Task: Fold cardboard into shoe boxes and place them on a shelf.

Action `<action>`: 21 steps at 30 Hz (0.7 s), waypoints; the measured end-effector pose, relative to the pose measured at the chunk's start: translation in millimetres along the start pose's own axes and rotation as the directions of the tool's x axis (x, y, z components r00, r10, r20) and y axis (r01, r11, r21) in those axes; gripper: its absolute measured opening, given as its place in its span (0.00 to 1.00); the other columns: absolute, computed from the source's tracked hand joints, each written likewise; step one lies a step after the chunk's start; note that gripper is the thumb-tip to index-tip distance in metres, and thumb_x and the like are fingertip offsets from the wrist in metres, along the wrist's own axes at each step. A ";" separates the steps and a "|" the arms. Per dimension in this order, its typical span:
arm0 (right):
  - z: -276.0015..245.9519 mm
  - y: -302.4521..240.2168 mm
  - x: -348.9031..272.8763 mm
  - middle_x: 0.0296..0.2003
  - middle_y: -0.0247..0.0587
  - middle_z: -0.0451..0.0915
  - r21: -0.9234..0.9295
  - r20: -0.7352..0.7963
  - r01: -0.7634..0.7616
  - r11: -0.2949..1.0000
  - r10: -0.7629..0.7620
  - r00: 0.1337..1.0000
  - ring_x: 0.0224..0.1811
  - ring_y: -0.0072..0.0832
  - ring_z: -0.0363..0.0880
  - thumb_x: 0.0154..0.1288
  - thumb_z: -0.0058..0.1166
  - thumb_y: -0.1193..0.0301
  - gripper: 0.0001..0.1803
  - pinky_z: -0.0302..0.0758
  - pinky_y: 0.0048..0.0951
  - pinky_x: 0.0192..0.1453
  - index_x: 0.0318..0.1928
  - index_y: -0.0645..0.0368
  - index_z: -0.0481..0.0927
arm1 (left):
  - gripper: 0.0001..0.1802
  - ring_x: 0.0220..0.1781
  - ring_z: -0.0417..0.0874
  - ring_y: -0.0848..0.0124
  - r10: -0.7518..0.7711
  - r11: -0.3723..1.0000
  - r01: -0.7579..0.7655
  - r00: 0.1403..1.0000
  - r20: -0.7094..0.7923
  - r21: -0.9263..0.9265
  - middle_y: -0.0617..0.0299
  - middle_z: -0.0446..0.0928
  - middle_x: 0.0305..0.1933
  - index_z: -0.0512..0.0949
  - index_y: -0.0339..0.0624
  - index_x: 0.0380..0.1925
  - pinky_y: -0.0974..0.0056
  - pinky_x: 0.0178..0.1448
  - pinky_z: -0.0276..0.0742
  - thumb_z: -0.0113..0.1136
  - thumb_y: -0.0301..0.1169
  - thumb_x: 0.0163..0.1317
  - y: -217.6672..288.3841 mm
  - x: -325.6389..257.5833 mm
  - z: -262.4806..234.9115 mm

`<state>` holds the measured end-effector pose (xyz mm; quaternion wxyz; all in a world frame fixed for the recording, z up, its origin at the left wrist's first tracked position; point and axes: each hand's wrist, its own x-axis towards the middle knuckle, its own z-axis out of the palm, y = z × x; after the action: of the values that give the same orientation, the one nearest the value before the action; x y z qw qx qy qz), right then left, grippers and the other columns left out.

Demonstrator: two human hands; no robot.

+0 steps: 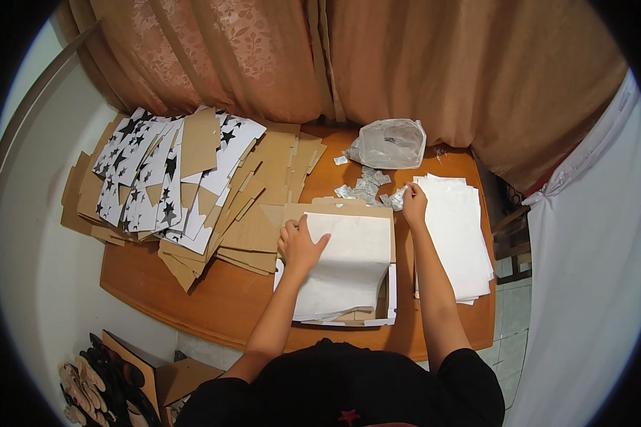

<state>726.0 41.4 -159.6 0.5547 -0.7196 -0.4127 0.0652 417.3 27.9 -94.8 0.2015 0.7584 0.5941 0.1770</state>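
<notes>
In front of me an opened cardboard box (pixel 392 295) with white outer sides holds sheets of white paper (pixel 349 245); the lower right part of the top sheet curves upward. My left hand (pixel 301 248) rests at the paper's upper left edge, thumb spread away from the fingers. Beyond the box's right corner, my right hand (pixel 414 203) pinches a small silvery sachet (pixel 398 198), partly hidden by the fingertips. More sachets (pixel 367 185) lie loose behind the box, by a clear plastic bag (pixel 393 144) on its side.
A stack of white paper (pixel 452 242) lies right of the box. Flattened cardboard boxes (pixel 246 231), some with black stars on white (pixel 146 167), pile up on the left of the wooden table (pixel 214 302). Brown curtains (pixel 406 57) hang behind; shoes (pixel 89 381) stand at lower left.
</notes>
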 end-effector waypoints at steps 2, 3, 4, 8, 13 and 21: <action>-8.1 -27.2 -25.7 0.25 0.39 0.76 0.096 0.065 -0.047 0.994 0.040 0.997 0.28 0.26 0.74 0.59 0.47 0.74 0.13 0.70 0.25 0.34 0.44 0.62 0.77 | 0.43 0.59 0.60 0.53 -0.125 0.992 0.125 0.991 0.054 -0.004 0.47 0.63 0.57 0.60 0.43 0.60 0.50 0.59 0.55 0.63 0.51 0.46 -7.5 4.2 -4.9; -12.9 -43.8 -39.7 0.23 0.33 0.74 0.183 0.126 -0.100 0.978 0.078 0.989 0.25 0.20 0.71 0.59 0.48 0.74 0.12 0.69 0.22 0.32 0.44 0.63 0.77 | 0.43 0.59 0.60 0.53 -0.130 0.992 0.130 0.990 0.050 -0.005 0.47 0.63 0.57 0.60 0.43 0.60 0.50 0.59 0.55 0.63 0.51 0.46 -11.4 8.0 -6.7; -15.4 -61.9 -57.1 0.22 0.30 0.71 0.281 0.164 -0.172 0.944 0.129 0.978 0.24 0.18 0.68 0.59 0.48 0.74 0.12 0.68 0.20 0.32 0.43 0.62 0.78 | 0.43 0.59 0.62 0.53 -0.147 0.987 0.151 0.986 0.076 -0.051 0.48 0.65 0.56 0.61 0.43 0.60 0.50 0.59 0.56 0.64 0.50 0.46 -14.1 12.7 -8.5; -35.5 -95.9 -123.1 0.26 0.32 0.76 0.254 0.365 -0.242 0.936 0.139 0.921 0.28 0.18 0.70 0.58 0.53 0.72 0.11 0.69 0.21 0.34 0.42 0.59 0.79 | 0.39 0.52 0.73 0.58 -0.169 0.958 0.200 0.973 0.159 -0.204 0.54 0.76 0.45 0.64 0.43 0.57 0.53 0.58 0.56 0.66 0.45 0.44 -27.0 32.1 -12.4; -47.5 -126.3 -172.6 0.28 0.38 0.77 0.106 0.515 -0.155 0.982 0.079 0.854 0.30 0.25 0.74 0.58 0.53 0.70 0.11 0.70 0.25 0.37 0.42 0.56 0.79 | 0.31 0.48 0.77 0.62 -0.194 0.967 0.228 0.949 0.250 -0.115 0.57 0.80 0.40 0.76 0.40 0.45 0.53 0.58 0.55 0.69 0.43 0.40 -20.7 40.3 -12.8; -51.4 -105.6 -157.5 0.46 0.52 0.71 -0.046 0.150 0.068 0.997 -0.060 0.987 0.50 0.45 0.68 0.53 0.56 0.66 0.21 0.64 0.43 0.53 0.48 0.59 0.74 | 0.17 0.45 0.78 0.62 -0.163 0.976 0.191 0.961 0.224 -0.107 0.60 0.80 0.39 0.81 0.52 0.34 0.51 0.56 0.56 0.68 0.42 0.42 -24.3 38.2 1.9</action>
<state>596.7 -97.1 -107.6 0.5058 -0.7130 -0.4771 0.0902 406.9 70.1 -107.8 0.3273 0.7024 0.6218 0.1130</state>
